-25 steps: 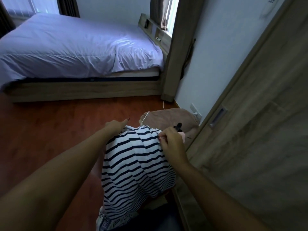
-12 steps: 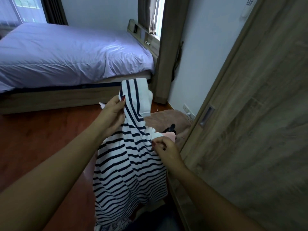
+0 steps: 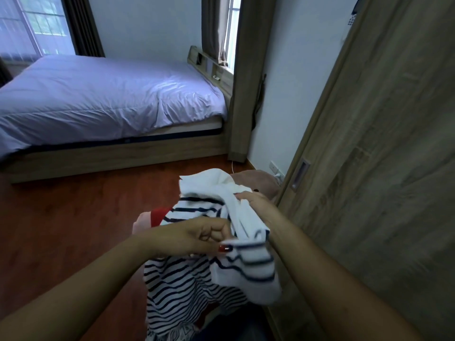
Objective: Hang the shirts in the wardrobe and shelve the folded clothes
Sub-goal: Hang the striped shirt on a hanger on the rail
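Note:
A white shirt with navy stripes (image 3: 187, 286) hangs bunched between both hands above the floor, a red patch showing near its top. My left hand (image 3: 197, 236) pinches the fabric at the middle, thumb and fingers closed on it. My right hand (image 3: 258, 205) grips a white bunched part higher up and to the right. The wardrobe's wooden sliding door (image 3: 384, 168) stands shut right beside my right arm, its recessed handle (image 3: 299, 174) just beyond my right hand. A hanger is not visible.
A bed with a pale lilac cover (image 3: 103, 99) fills the far left. A brown soft heap (image 3: 256, 182) lies on the red-brown floor (image 3: 61, 217) by the wall socket (image 3: 274, 167). A wooden post (image 3: 248, 77) stands at the bed's corner.
The shirt's raised sleeve has come down. My left hand dropped toward the middle and pinched the fabric; my right hand rose and took the white bunched part. The view tilted up slightly.

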